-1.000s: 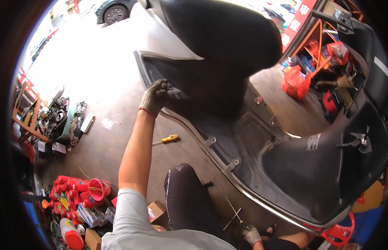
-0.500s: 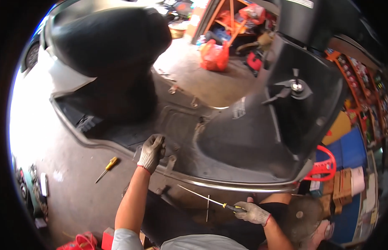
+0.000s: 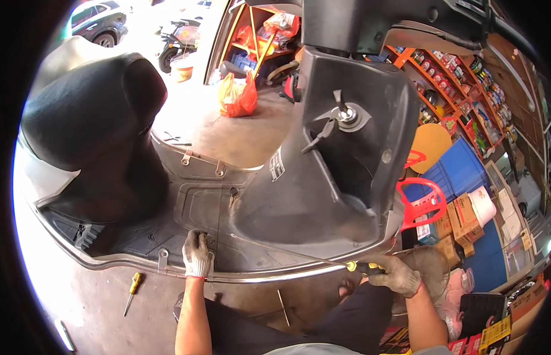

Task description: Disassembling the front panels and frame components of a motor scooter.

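Observation:
A grey scooter fills the view, its black seat (image 3: 92, 112) at the left and its front leg shield (image 3: 352, 160) at the right. My gloved left hand (image 3: 196, 254) rests flat on the footboard (image 3: 186, 207) near its front edge, fingers apart, holding nothing. At the lower right my gloved right hand (image 3: 394, 273) grips the yellow handle of a long screwdriver (image 3: 299, 255). Its thin shaft reaches left across the footboard toward my left hand.
A second yellow-handled screwdriver (image 3: 131, 290) and a thin metal rod (image 3: 283, 307) lie on the concrete floor. A red plastic chair (image 3: 426, 204), cardboard boxes (image 3: 459, 216) and a blue panel stand at the right. An orange bag (image 3: 238, 94) and shelves sit behind the scooter.
The view swung right and lower over the footboard. My left hand left the scooter body by the seat and came down onto the footboard. My right hand brought the long screwdriver up to the footboard's edge.

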{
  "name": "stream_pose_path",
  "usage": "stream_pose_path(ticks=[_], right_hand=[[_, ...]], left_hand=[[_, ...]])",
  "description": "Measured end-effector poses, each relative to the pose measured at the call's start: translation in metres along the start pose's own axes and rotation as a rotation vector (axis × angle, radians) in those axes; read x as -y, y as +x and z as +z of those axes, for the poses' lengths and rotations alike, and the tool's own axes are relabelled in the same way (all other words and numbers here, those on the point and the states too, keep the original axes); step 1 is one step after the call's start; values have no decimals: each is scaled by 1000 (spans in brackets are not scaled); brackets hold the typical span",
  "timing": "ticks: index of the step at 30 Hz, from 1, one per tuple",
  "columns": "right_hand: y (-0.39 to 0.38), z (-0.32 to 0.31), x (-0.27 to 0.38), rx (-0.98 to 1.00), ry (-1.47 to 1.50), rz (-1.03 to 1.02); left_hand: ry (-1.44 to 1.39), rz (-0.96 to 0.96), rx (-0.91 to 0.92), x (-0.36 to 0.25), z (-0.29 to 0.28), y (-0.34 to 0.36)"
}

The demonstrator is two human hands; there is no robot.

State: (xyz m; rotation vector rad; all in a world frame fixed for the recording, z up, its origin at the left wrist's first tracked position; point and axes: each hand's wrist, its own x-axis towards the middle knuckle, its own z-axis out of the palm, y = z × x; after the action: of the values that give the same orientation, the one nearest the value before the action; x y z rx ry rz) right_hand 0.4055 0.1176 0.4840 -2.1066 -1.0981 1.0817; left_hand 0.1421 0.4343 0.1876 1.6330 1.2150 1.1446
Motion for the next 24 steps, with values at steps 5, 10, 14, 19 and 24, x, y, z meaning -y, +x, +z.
stream_pose_path(ticks=[5, 10, 14, 19, 24], right_hand=[[13, -15, -14, 46, 136, -54], [17, -47, -25, 190, 109, -179], [21, -91, -43, 252, 83, -380], [46, -122, -60, 350, 122, -756], [60, -136, -82, 333, 492, -630]], left_hand=[[42, -29, -14, -6, 15, -4], [-9, -110, -118, 43, 22, 0], [130, -200, -199, -10, 26, -6], [-238, -320, -385, -29, 39, -36], [-769, -557, -384, -136, 83, -96]])
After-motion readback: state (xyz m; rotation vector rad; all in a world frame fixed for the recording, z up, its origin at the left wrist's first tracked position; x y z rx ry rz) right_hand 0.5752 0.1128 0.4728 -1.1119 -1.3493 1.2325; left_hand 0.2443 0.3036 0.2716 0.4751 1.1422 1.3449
